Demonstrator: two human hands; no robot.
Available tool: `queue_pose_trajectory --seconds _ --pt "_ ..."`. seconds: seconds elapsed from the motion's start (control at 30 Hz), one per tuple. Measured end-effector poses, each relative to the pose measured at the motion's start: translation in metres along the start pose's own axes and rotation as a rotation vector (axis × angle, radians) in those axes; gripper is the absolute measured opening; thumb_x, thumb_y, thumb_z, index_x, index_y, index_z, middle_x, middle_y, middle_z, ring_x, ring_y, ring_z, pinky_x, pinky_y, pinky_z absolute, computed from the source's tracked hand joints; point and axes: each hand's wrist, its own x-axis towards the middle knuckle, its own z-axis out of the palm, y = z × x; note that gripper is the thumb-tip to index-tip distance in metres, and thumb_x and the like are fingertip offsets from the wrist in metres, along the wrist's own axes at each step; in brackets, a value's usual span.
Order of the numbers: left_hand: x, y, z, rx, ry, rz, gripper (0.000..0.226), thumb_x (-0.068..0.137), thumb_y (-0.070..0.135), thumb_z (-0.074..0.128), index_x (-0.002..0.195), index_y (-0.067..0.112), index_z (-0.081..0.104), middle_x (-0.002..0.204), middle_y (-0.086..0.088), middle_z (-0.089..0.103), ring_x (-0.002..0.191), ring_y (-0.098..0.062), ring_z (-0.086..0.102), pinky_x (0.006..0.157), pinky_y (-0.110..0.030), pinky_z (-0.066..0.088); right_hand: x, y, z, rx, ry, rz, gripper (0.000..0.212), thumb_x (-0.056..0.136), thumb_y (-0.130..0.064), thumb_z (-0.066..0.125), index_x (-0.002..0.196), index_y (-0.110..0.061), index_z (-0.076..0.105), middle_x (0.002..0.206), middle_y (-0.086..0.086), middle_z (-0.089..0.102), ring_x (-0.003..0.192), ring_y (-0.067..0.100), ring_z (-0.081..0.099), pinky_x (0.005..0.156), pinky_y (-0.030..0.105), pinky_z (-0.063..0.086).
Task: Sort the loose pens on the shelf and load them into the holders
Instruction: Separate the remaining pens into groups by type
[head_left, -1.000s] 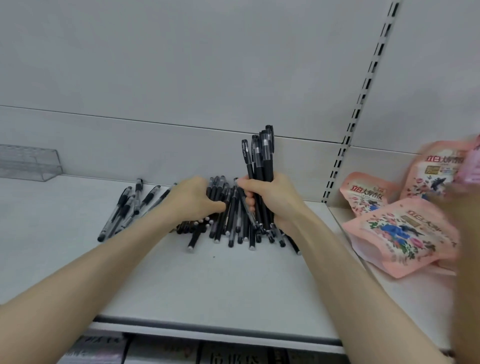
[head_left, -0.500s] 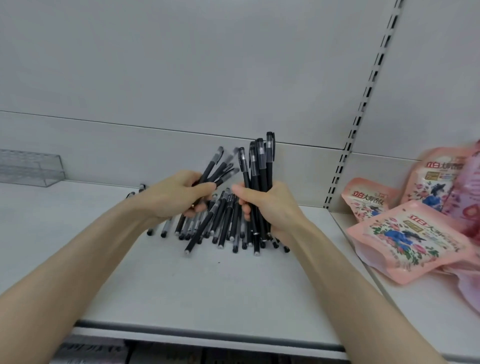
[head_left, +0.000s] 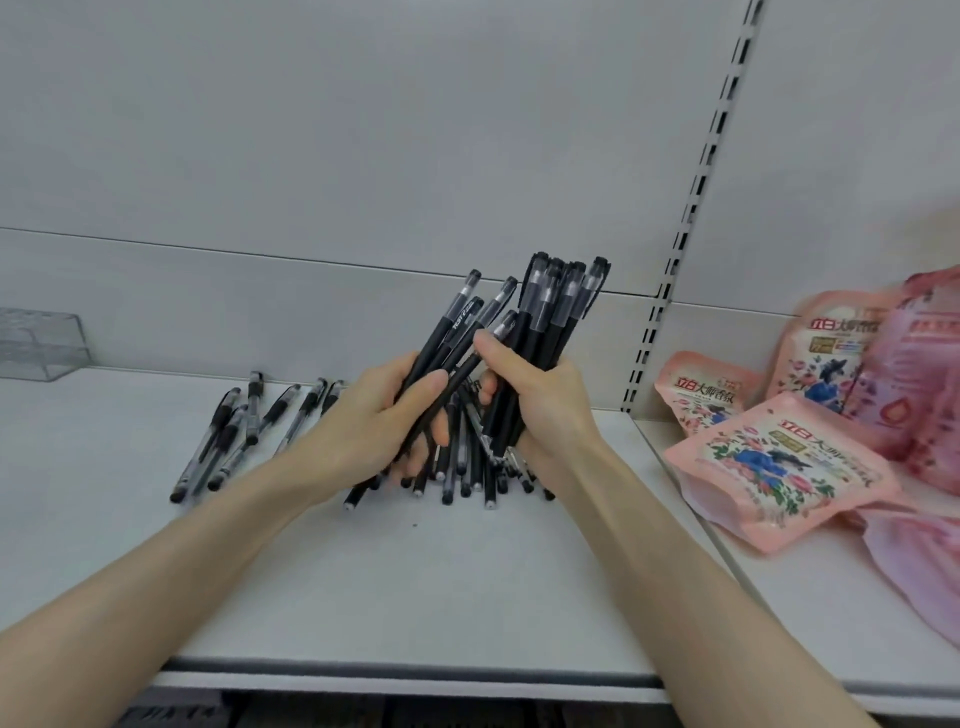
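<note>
My right hand grips an upright bundle of black pens, caps up. My left hand holds a smaller bunch of black pens, tilted right and touching the right hand's bundle. Under both hands a pile of loose black pens lies on the white shelf. A separate group of clear-barrelled pens lies to the left of the pile. A clear plastic holder stands at the far left against the back wall.
Several pink flowered pouches lie on the neighbouring shelf section at the right. A slotted upright rail divides the two sections. The shelf's front edge runs below my forearms.
My left hand has lifted its bunch of pens off the pile and brought it against the right hand's bundle. The right hand has stayed in place with its bundle.
</note>
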Motion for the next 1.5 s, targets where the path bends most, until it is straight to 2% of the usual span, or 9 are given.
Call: queue_pose_trajectory --seconds 0.13,0.67,0.83,0.97,1.1,1.17,1.27,1.37,1.5 --pt "-0.003 0.002 0.008 -0.035 -0.039 0.003 0.022 0.102 0.021 0.035 0.09 0.008 0.049 0.054 0.004 0.049 0.041 -0.01 0.032 0.039 -0.021 0.025 -0.004 0.001 0.001 0.043 -0.061 0.011 0.023 0.084 -0.02 0.072 0.07 -0.013 0.054 0.055 0.003 0.046 0.048 0.017 0.047 0.053 0.029 0.044" --pt "-0.007 0.0 0.005 0.201 -0.112 0.029 0.02 0.096 0.034 0.044 0.083 0.019 0.05 0.061 -0.011 0.064 0.045 -0.024 0.064 0.04 -0.028 0.047 -0.012 -0.005 0.008 0.118 -0.202 0.057 0.007 0.084 -0.012 0.068 0.078 -0.009 0.068 0.08 0.011 0.068 0.075 0.027 0.066 0.064 0.038 0.055" --pt "-0.006 0.002 -0.004 0.524 -0.059 0.131 0.043 0.078 0.059 0.039 0.064 0.019 0.047 0.049 -0.004 0.053 0.042 -0.009 0.048 0.045 -0.019 0.035 -0.015 -0.01 0.01 0.135 -0.262 0.02 0.01 0.089 -0.011 0.061 0.084 -0.008 0.069 0.092 0.009 0.072 0.078 0.023 0.068 0.069 0.036 0.057" --pt "-0.009 0.005 -0.01 0.605 -0.101 0.068 0.065 0.074 0.066 0.034 0.067 0.003 0.051 0.055 -0.009 0.063 0.045 -0.017 0.055 0.047 -0.022 0.04 -0.017 -0.014 0.014 0.139 -0.289 0.065 0.004 0.088 -0.007 0.061 0.09 -0.004 0.063 0.081 0.004 0.069 0.073 0.018 0.066 0.065 0.031 0.056" --pt "-0.027 0.003 -0.026 0.677 -0.128 0.076 0.069 0.073 0.075 0.034 0.06 0.01 0.056 0.054 -0.004 0.064 0.045 -0.009 0.053 0.049 -0.015 0.038 -0.02 -0.011 0.02 0.081 -0.33 0.071 0.006 0.086 -0.003 0.063 0.088 -0.01 0.063 0.073 -0.002 0.061 0.072 0.014 0.06 0.071 0.032 0.054" --pt "-0.035 0.006 -0.043 0.618 -0.003 0.093 0.072 0.073 0.08 0.04 0.066 0.012 0.062 0.056 -0.004 0.059 0.049 -0.013 0.049 0.049 -0.019 0.038 -0.022 -0.012 0.024 0.046 -0.359 0.069 0.008 0.086 -0.005 0.064 0.083 -0.01 0.06 0.072 -0.001 0.058 0.074 0.018 0.063 0.073 0.035 0.055" --pt "-0.034 0.014 -0.062 0.336 0.224 0.134 0.044 0.083 0.063 0.053 0.084 0.021 0.067 0.075 0.003 0.064 0.064 -0.005 0.055 0.058 -0.011 0.04 -0.027 -0.015 0.027 0.013 -0.379 0.065 0.001 0.087 -0.006 0.064 0.087 -0.007 0.063 0.085 0.008 0.065 0.088 0.027 0.068 0.086 0.041 0.057" --pt "-0.028 0.026 -0.054 0.146 0.104 0.094 0.047 0.072 0.06 0.06 0.107 0.029 0.061 0.097 0.013 0.068 0.092 0.001 0.063 0.081 -0.018 0.047 -0.034 -0.015 0.033 -0.064 -0.398 -0.047 0.007 0.087 -0.002 0.064 0.092 0.002 0.066 0.085 0.015 0.068 0.082 0.026 0.067 0.082 0.04 0.056" --pt "-0.025 0.043 -0.031 -0.011 0.025 0.096 0.053 0.061 0.037 0.079 0.109 0.03 0.059 0.101 0.008 0.071 0.094 -0.009 0.068 0.081 -0.029 0.056 -0.045 0.0 0.041 -0.28 -0.415 -0.099 0.016 0.079 0.004 0.069 0.092 -0.004 0.067 0.084 0.007 0.067 0.081 0.019 0.066 0.08 0.036 0.055"
